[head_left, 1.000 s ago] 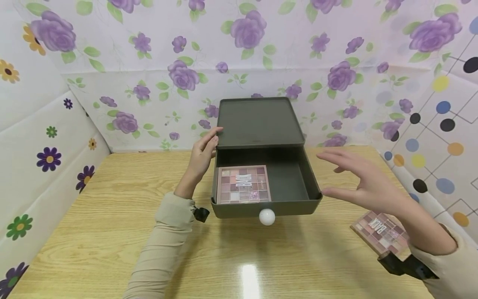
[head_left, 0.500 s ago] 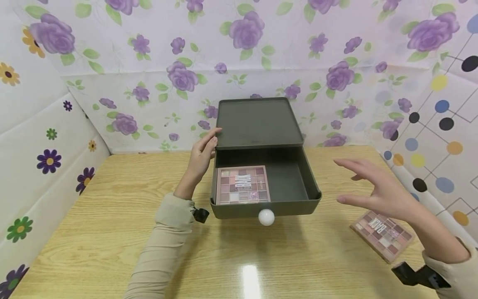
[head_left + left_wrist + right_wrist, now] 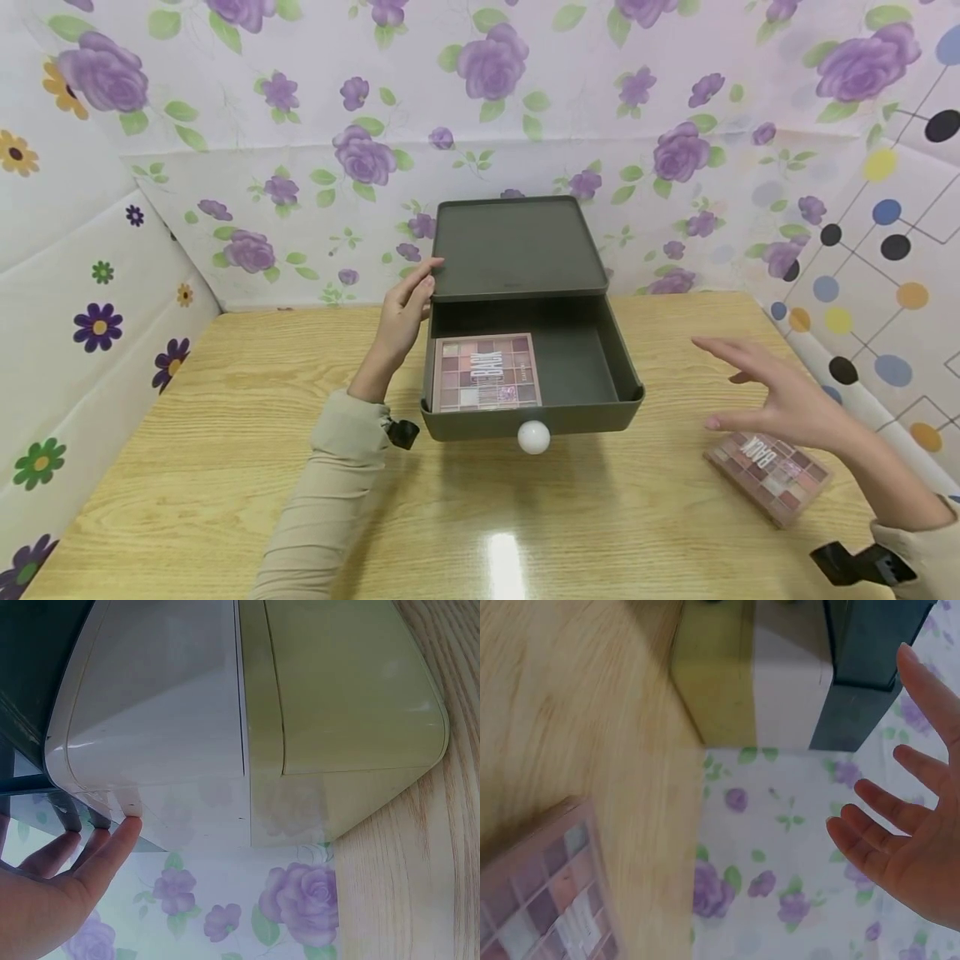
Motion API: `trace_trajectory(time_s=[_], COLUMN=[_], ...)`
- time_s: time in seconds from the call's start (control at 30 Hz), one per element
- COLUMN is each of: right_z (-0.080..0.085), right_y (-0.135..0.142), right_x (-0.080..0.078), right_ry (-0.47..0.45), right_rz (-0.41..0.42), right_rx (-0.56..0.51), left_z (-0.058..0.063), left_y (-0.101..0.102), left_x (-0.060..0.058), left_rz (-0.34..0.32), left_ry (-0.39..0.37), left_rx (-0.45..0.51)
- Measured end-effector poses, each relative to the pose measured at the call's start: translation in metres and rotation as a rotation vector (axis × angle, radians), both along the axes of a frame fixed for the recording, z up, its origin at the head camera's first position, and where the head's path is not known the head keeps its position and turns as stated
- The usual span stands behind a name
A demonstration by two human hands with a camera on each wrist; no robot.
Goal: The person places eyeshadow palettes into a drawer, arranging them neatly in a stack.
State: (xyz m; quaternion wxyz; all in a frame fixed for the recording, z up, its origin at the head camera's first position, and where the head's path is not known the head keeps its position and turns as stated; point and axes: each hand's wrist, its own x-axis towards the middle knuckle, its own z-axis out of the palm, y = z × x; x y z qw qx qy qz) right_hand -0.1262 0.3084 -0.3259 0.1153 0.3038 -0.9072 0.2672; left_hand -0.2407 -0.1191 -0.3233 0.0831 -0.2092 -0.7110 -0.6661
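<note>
The loose palette (image 3: pixel 783 481) lies flat on the tabletop (image 3: pixel 225 458), to the right of the box (image 3: pixel 517 246). Expect a light, stiff case with a slippery face and possibly fragile contents; grip it by opposite side edges. The right hand (image 3: pixel 783 398) hangs near it, fingers and thumb spread, holding nothing. The top drawer (image 3: pixel 577 367) is pulled out; a second palette (image 3: pixel 486 372) lies face up in its left part. The left hand (image 3: pixel 403 315) rests extended fingers against the box's left side.
</note>
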Motion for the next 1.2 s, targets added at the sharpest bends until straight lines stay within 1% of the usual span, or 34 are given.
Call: trace_trajectory(time_s=[0.13,0.17,0.2,0.3,0.47,0.67,1.0,1.2], right_z=[-0.008,-0.01,-0.012,-0.018,-0.031,-0.051,-0.084,-0.099], right_y=[0.012,0.014,0.017,0.025,0.038,0.054,0.08,0.09], right_x=[0.001,0.001,0.002,0.001,0.001,0.002,0.004,0.008], right_ry=[-0.023,-0.03,-0.044,-0.103,-0.175,-0.233,-0.239,-0.303], right_rz=[-0.007,-0.013,-0.022,-0.013,0.005,0.037,0.071,0.06], right_rx=[0.029,0.043,0.054,0.062,0.047,0.022,0.026,0.023], left_z=[0.0,-0.003,-0.007,-0.007,-0.008,-0.008,-0.008,-0.008], left_y=[0.0,-0.001,-0.001,-0.001,-0.001,-0.002,-0.003,-0.003], left_x=[0.0,-0.002,-0.005,-0.005,-0.005,-0.005,-0.005,-0.006], left_rz=[0.008,0.009,0.008,0.007,0.004,0.009,0.009,0.013], left_ry=[-0.002,0.005,0.009,0.014,0.01,0.005,0.001,-0.005], left_rx=[-0.011,-0.009,-0.005,0.0,0.002,-0.015,-0.017,-0.02])
